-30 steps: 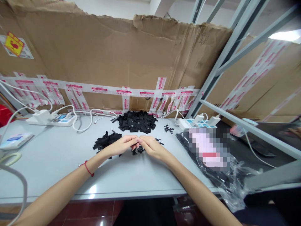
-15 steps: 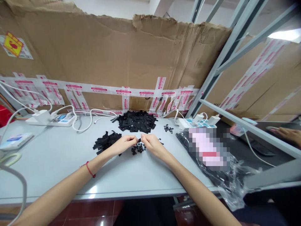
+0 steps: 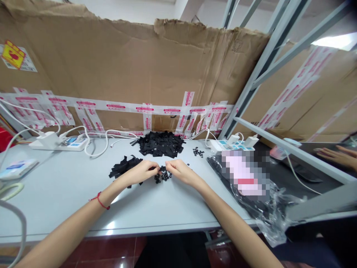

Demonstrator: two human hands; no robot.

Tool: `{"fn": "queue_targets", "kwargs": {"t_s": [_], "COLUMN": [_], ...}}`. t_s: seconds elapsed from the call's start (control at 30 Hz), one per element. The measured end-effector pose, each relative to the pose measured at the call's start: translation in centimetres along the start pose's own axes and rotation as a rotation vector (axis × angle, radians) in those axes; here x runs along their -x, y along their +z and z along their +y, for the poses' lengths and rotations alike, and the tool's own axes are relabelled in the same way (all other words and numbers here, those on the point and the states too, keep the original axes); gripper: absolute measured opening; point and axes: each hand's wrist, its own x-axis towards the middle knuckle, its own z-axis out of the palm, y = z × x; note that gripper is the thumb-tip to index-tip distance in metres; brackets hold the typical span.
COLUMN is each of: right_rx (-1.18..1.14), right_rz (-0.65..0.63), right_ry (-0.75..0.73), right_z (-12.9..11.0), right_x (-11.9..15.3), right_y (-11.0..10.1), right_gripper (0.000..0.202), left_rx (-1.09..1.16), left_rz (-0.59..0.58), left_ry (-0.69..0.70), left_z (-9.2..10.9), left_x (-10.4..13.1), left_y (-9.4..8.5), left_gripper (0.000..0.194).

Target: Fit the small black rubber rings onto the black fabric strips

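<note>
My left hand (image 3: pixel 149 170) is closed in a pinch on a small black strip (image 3: pixel 163 168), beside a pile of black strips (image 3: pixel 122 166). Facing it, my right hand (image 3: pixel 176 169) is also pinched, at the strip's right end; whether it grips the strip is too small to tell. Small black rings (image 3: pixel 164 177) lie on the table just under and between my hands. Behind them is a larger heap of black strips (image 3: pixel 161 144). A few more rings (image 3: pixel 198 152) lie to the right.
Power strips (image 3: pixel 60 144) with white cables lie along the cardboard wall (image 3: pixel 134 67). A plastic bag (image 3: pixel 251 190) covers the table's right side, near a metal frame (image 3: pixel 258 78). Another person's hand (image 3: pixel 338 155) shows at far right.
My hands have moved slightly apart, and more of the black strip shows between them. At far right, the other person's fingers have spread. The whole view has shifted a little.
</note>
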Motion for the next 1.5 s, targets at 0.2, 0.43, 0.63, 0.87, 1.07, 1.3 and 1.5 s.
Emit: {"fn": "queue_targets", "kwargs": {"t_s": [0.2,0.43,0.63,0.87,1.07,1.3,1.5], "right_rx": [0.024,0.067,0.459,0.578,0.635,0.588,0.574], "right_rz": [-0.070,-0.025,0.195,0.174,0.161,0.226,0.243], "right_ry": [0.026,-0.009,0.238,0.444,0.403,0.388,0.405], "right_z": [0.0,-0.1,0.6,0.9,0.4,0.3,0.2], "right_x": [-0.1,0.1,0.4,0.4,0.5,0.6,0.6], "right_y": [0.1,-1.5,-3.9,-4.0,-3.7,-3.5,-3.5], "right_gripper": [0.034,0.038,0.014,0.009,0.030,0.028,0.026], "left_rx": [-0.047,-0.250,-0.863,-0.839,-0.799,-0.759,-0.720], "left_rz": [-0.059,0.019,0.263,0.342,0.260,0.278,0.322], "left_ry": [0.039,-0.052,-0.355,-0.132,0.085,0.108,0.176], "left_z": [-0.1,-0.5,-1.4,-2.5,-5.0,-6.6,-5.9], "left_x": [0.3,1.0,2.1,-3.9,-10.2,-11.1,-10.7], "left_y": [-0.4,-2.9,-5.2,-4.3,-3.3,-3.9,-4.7], "left_gripper": [0.021,0.029,0.029,0.028,0.022,0.010,0.018]}}
